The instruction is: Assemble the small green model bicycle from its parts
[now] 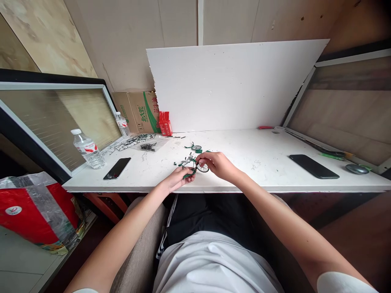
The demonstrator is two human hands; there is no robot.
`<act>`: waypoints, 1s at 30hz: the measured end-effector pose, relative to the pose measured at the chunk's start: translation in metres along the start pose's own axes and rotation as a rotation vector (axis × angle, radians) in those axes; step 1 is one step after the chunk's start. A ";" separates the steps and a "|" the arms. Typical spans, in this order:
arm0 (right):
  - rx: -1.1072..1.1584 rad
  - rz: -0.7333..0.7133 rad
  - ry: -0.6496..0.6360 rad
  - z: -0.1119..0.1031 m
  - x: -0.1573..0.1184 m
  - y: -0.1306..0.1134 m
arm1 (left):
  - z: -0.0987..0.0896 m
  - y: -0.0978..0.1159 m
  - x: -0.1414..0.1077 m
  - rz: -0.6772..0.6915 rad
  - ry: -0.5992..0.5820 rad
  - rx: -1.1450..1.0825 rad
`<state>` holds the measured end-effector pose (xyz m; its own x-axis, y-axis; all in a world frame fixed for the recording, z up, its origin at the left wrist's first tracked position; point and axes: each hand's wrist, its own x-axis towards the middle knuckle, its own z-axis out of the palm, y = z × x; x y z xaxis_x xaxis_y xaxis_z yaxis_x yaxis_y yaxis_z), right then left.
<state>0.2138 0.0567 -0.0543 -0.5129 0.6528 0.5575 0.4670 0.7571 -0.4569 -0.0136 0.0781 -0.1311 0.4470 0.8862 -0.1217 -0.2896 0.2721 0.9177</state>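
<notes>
Near the front edge of the white table, both hands work on a small green model bicycle (190, 174) with a black spoked wheel (203, 167). My left hand (177, 178) is closed around the green frame from the left. On the other side, my right hand (217, 163) pinches the model close to the wheel; its fingertips partly cover what they grip. Just behind the hands lie another small spoked wheel (197, 147) with a green part, and a few loose green pieces (199, 151).
Black sprue frames (134, 141) and a clear bag of dark parts (148, 146) lie back left. Phones lie left (117, 168) and right (314, 166). Water bottles (88, 151), a red box (165, 123) and a carton (137, 112) stand left. A white board (235, 87) leans behind.
</notes>
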 end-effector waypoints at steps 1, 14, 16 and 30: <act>-0.001 0.000 -0.003 0.000 0.000 0.000 | 0.000 0.000 0.000 -0.001 0.000 -0.002; 0.000 0.007 -0.016 0.001 0.000 0.000 | 0.003 0.002 -0.002 0.021 -0.012 0.000; -0.006 0.002 -0.017 0.001 0.000 0.000 | 0.004 0.003 -0.001 0.030 -0.026 0.005; -0.096 -0.016 -0.008 0.004 0.001 -0.003 | 0.004 0.003 -0.001 0.030 -0.017 -0.007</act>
<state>0.2090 0.0546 -0.0553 -0.5264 0.6414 0.5581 0.5259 0.7614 -0.3791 -0.0114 0.0762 -0.1270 0.4522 0.8876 -0.0880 -0.3090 0.2484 0.9180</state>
